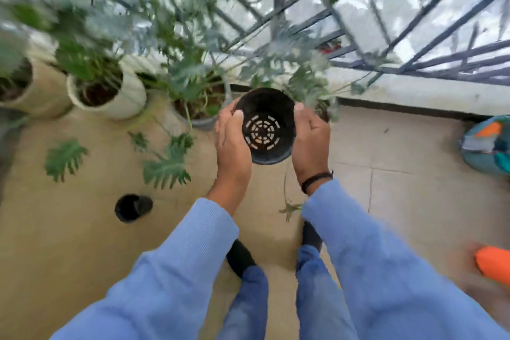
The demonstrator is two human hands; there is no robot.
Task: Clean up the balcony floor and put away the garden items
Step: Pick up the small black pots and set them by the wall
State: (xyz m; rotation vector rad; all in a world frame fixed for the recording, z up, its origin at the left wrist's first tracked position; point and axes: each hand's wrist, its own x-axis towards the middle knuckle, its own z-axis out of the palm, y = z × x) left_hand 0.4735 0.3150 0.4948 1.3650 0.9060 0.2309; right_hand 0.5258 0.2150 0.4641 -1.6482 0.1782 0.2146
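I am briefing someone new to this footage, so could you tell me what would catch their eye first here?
At the centre, the left hand and right hand hold an empty black plastic pot between them, its slotted base showing. A second black pot lies tipped over on the floor to the lower left. Behind them, leafy potted plants line the railing.

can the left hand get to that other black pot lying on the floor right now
Probably not yet. The left hand shares a grip with the right hand on the held black pot. The floor around the small black pot looks clear, though.
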